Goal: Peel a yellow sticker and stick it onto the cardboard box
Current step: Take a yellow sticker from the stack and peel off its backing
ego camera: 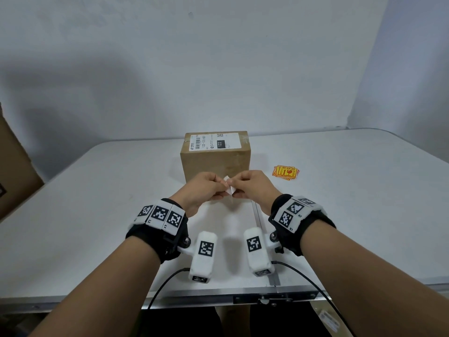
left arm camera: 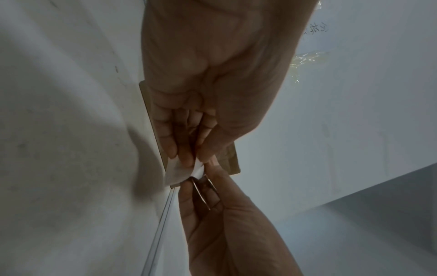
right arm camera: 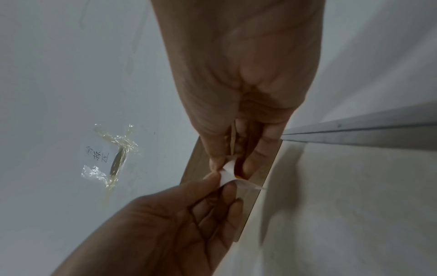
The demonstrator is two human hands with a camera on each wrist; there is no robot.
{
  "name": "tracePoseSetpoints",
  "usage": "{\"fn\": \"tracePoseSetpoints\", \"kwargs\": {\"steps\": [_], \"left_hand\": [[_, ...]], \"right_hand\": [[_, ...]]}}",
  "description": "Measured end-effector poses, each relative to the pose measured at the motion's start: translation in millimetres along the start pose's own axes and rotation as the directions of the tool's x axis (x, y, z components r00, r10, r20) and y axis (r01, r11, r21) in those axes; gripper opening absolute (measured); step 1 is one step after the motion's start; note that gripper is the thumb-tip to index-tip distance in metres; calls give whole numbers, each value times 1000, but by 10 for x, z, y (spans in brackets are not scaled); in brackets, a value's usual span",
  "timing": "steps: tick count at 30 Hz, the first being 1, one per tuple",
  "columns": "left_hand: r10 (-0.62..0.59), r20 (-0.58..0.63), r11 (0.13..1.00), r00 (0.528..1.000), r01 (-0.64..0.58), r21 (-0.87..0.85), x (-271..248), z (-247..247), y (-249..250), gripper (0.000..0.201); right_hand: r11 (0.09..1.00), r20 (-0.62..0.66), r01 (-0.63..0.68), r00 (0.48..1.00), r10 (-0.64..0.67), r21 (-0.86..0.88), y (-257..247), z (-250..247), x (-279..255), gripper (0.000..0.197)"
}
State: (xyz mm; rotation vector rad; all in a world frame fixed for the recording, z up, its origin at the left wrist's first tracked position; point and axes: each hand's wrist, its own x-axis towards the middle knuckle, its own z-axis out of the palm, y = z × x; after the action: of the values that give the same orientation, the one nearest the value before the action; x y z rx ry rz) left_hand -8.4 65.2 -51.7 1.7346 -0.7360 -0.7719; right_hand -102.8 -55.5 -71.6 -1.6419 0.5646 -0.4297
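A brown cardboard box (ego camera: 215, 161) with a white shipping label (ego camera: 213, 141) on top stands mid-table. Just in front of it both hands meet over one sticker. My left hand (ego camera: 222, 188) pinches the white backing paper (right arm camera: 227, 177), which curls away. My right hand (ego camera: 235, 189) pinches the sticker itself; a yellow and red sliver (right arm camera: 237, 170) shows between its thumb and finger. In the left wrist view the backing (left arm camera: 179, 170) bends under my left fingertips (left arm camera: 187, 160). A small stack of yellow stickers (ego camera: 286, 172) lies on the table to the right of the box.
A large brown carton (ego camera: 14, 171) leans at the far left edge. A metal seam strip (ego camera: 258, 215) runs across the table toward me under my right wrist. Crumpled clear tape (right arm camera: 113, 158) is stuck to the wall behind. Cables hang off the table's front edge (ego camera: 218, 291).
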Motion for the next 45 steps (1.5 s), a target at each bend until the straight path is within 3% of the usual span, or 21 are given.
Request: {"fn": "tracePoseSetpoints", "kwargs": {"steps": [3,11,20,25,32,35,39,45], "left_hand": [[-11,5,999,1000,12,-47,-15,-6,-10,11],[-62,35,988,997,66,-140,-14,-27,-4,16],[-102,40,965,994,109,-240,14,7,-5,16],[-11,35,994,999,15,-107,46,49,62,8],[73,-70,994,995,-67,87,65,141,95,18],[53,-77,993,996,-45,105,80,139,99,9],[45,-126,997,991,-36,75,94,77,67,15],[79,-81,994,994,-73,79,66,151,91,21]], "right_hand": [[1000,1,-1,1000,1,29,-11,-12,-28,12],[969,68,-107,993,94,224,12,-23,-48,14],[920,40,-144,989,139,364,22,-40,-79,11],[981,-49,-69,996,79,183,19,-80,-67,20],[995,-66,-29,997,36,100,20,-111,-84,3],[988,-35,-46,998,52,148,-7,-148,-83,7],[969,-52,-88,993,102,229,-12,-248,-61,17],[993,-46,-27,998,33,112,-3,-194,-96,15]]}}
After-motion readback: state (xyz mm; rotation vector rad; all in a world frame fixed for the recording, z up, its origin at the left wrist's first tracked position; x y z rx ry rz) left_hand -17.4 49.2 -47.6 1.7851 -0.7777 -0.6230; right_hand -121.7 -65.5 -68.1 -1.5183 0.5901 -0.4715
